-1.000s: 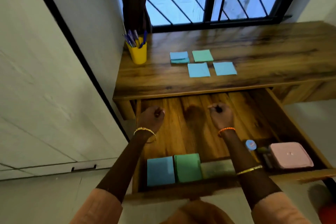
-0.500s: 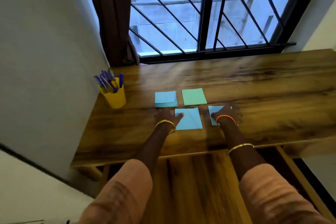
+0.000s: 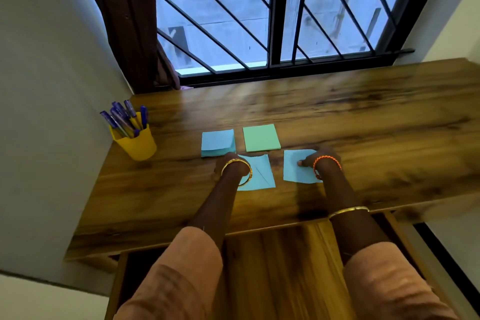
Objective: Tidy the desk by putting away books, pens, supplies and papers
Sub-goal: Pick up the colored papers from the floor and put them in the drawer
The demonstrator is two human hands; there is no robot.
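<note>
Two loose blue paper sheets lie on the wooden desk point(image 3: 337, 122). My left hand point(image 3: 232, 161) holds the upper left corner of the left blue sheet point(image 3: 259, 175), which is bent along a diagonal crease; the fingers are hidden behind the wrist. My right hand point(image 3: 320, 157) pinches the right blue sheet point(image 3: 296, 167), thumb on top, at its far right edge. Behind them sit a blue sticky-note pad point(image 3: 217, 142) and a green sticky-note pad point(image 3: 261, 137). A yellow cup point(image 3: 137, 144) with several blue pens stands at the desk's left end.
The open wooden drawer point(image 3: 280, 267) juts out under the desk's front edge, between my forearms. A wall closes the left side. A barred window point(image 3: 275, 13) and a brown curtain point(image 3: 124, 21) stand behind the desk.
Both hands rose from the drawer to the desk top. They reached the two loose blue sheets and now take hold of them; the left sheet has creased.
</note>
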